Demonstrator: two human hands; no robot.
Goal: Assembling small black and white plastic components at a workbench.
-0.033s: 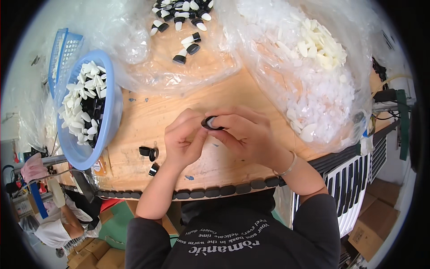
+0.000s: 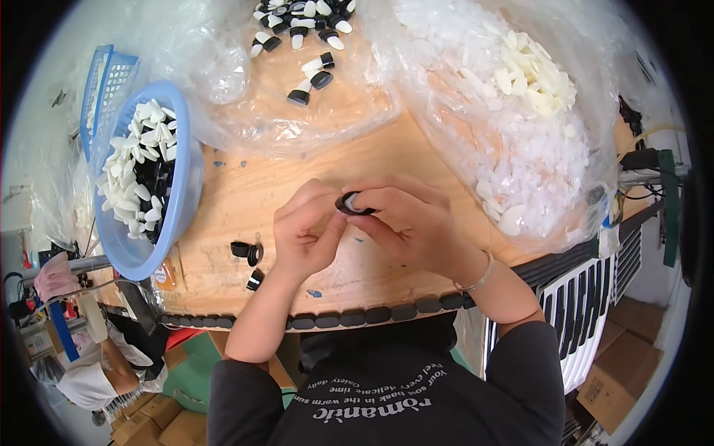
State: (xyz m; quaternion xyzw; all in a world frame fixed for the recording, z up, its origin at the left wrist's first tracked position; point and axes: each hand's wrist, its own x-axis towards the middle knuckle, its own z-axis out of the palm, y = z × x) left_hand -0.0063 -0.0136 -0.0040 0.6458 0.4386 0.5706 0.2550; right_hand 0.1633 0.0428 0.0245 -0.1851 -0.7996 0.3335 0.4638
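Above the middle of the table, I pinch a small black oval cap (image 2: 344, 207) with a pale inside between both hands. My right hand (image 2: 413, 223) has its thumb and fingers closed around the cap, with a fingertip at its opening. My left hand (image 2: 305, 229) closes its thumb and bent fingers on the cap's left side. The fingers hide most of the piece. Left of my left forearm, two loose black caps (image 2: 253, 255) lie on the wood.
At left stands a blue basin (image 2: 195, 175) of white oval pieces and black caps. Capped white pieces (image 2: 300, 94) lie on plastic film at the back. A clear bag (image 2: 446, 141) of translucent and cream pieces is at right. Black pads (image 2: 352, 318) line the near edge. Someone sits lower left.
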